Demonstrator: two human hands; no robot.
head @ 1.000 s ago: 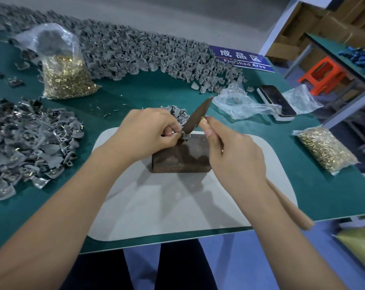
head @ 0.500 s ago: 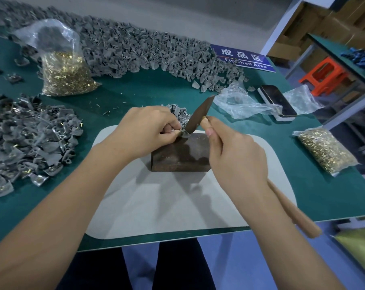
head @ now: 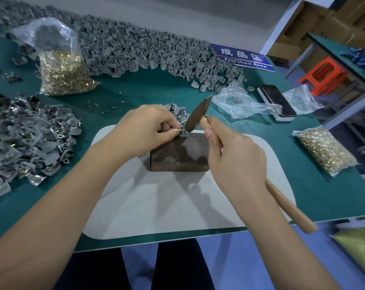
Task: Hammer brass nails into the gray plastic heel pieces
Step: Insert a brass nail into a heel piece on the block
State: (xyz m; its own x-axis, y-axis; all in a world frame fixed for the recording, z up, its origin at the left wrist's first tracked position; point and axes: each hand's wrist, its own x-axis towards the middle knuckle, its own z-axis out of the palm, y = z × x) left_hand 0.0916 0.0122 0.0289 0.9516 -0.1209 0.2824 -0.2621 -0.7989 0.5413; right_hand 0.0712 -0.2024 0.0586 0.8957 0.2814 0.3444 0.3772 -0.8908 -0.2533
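Hammering is in hand at the far left corner of a dark metal block (head: 178, 153), which is set on a pale grey mat (head: 156, 206) near the table's front edge, presumably as a hard anvil over a pad that deadens the blows. A single gray heel piece (head: 184, 133) is pinched against the block's top by the thumb and curled fingers of the left hand (head: 143, 130); it is held low and from the side, probably so that the fingertips stay out of the strike path. Whether a brass nail stands in it cannot be made out.

The hammer (head: 196, 118) is gripped by the right hand (head: 234, 162) high on the wooden handle, close under the head, with the index finger laid along the shaft; such a choked grip suits short, controlled taps. The head hangs just above the piece, almost touching it.

A small heap of heel pieces (head: 177, 110) lies just behind the block, within easy reach. A larger pile with brass showing (head: 28, 139) is kept to the left, seemingly the nailed ones. Bags of brass nails are placed at far left (head: 64, 74) and at right (head: 326, 149). The main risk is judged to be a glancing blow onto the thumb.
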